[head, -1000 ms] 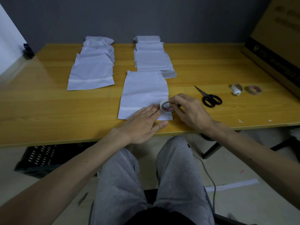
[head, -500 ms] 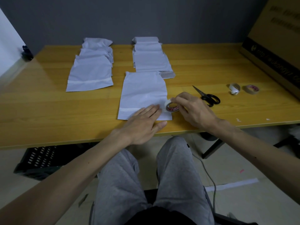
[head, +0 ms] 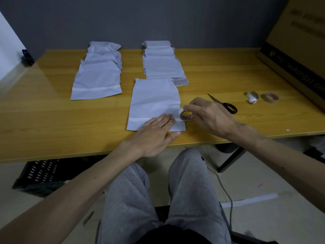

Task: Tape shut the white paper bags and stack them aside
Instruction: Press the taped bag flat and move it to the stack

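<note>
Paper bag (head: 154,101) in work lies flat on the table (head: 52,120), straight ahead at 12 o'clock from our lap, its folded end turned toward us so the flap sits within easy reach. A white strip of tape already runs across that fold from the bag's left edge toward the right. Our left hand (head: 154,134) rests palm-down on the near end, fingers spread flat and together pressing the paper, which we judge keeps the fold shut and the laid tape from lifting. Our right hand (head: 209,117) pinches the tape roll (head: 186,116) between thumb and fingertips at the bag's right edge, about 1 o'clock, roll on edge so tape can pay out along the fold. Likely step in hand: finishing the strip, with a cut or tear to follow. Scissors (head: 225,105) lie just beyond the right hand at 2 o'clock, blades pointing away, handy for that. Farther at 2 o'clock sit a spare roll (head: 270,98) and an emptier roll (head: 252,96) with a loose curl of tape. At 11 o'clock, a pile of bags (head: 98,76), the top one showing a tape strip: we take it for the finished stack. At 12 o'clock, behind our bag, another overlapping pile (head: 161,62), probably waiting. A cardboard box (head: 299,41) leans at 2 o'clock, well apart.
</note>
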### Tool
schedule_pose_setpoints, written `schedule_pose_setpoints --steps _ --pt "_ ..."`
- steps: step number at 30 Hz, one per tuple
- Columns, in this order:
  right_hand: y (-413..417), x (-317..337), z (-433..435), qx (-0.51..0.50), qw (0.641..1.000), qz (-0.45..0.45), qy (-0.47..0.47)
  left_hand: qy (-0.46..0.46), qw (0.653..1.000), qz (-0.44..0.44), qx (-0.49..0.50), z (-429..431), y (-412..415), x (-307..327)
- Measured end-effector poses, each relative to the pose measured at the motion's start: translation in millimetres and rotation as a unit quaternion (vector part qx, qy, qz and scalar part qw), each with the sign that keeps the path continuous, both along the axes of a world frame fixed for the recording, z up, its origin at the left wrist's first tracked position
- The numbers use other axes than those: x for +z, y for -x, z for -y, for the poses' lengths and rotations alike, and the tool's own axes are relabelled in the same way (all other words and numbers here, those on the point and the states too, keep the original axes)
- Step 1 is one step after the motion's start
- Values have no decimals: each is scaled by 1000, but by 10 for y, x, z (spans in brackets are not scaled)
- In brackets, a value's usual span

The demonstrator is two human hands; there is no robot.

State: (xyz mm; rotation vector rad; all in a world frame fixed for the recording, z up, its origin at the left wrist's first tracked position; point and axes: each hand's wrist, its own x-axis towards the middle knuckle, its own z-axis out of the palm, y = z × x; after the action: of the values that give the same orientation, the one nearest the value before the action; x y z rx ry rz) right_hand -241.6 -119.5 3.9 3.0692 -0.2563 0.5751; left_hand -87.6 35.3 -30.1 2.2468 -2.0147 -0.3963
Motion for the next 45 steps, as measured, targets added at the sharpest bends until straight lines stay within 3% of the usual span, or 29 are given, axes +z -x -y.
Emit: schedule_pose_setpoints --steps 25,35,39,45 --pt "95 -34 86 -8 1000 -16 2 9 1000 0 6 1 19 14" --pt "23 -33 95 51 996 -49 57 50 998 31 10 3 37 -16" --pt "29 -69 82 -5 1000 -24 -15 59 998 37 4 -4 19 -20" --pt "27 -91 93 30 998 9 -56 62 997 53 -3 -8 56 -11"
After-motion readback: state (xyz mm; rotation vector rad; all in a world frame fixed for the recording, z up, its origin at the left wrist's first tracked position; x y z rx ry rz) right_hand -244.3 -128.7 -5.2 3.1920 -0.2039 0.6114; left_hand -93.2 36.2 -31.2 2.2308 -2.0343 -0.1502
